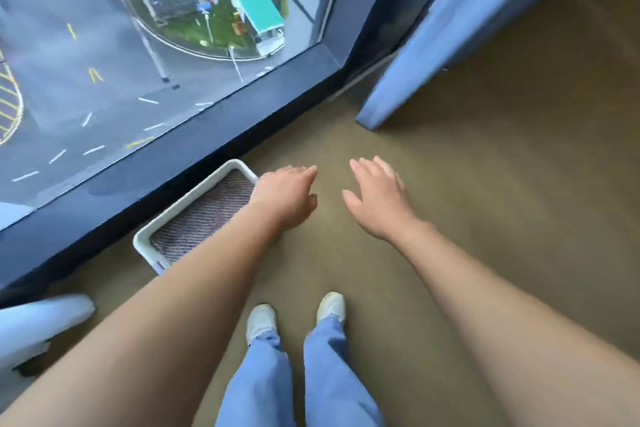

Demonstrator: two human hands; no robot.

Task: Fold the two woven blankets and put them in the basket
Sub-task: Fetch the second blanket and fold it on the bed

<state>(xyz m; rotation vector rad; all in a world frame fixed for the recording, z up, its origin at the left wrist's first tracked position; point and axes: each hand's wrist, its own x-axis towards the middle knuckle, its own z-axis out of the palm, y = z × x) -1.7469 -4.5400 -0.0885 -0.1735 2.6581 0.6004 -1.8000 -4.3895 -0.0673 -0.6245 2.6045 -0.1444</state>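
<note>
Hands both empty, white rectangular plastic basket [190, 203] already loaded

Mid-frame, left hand [287, 196] and right hand [379, 198] hover with fingers loose and spread, gripping nothing. Basket sits on the olive carpet [485, 184] left of centre, just beside the dark window sill [207, 139], with a reddish-grey woven blanket [207, 215] lying flat inside. Can't tell if it's one blanket or two.
</note>
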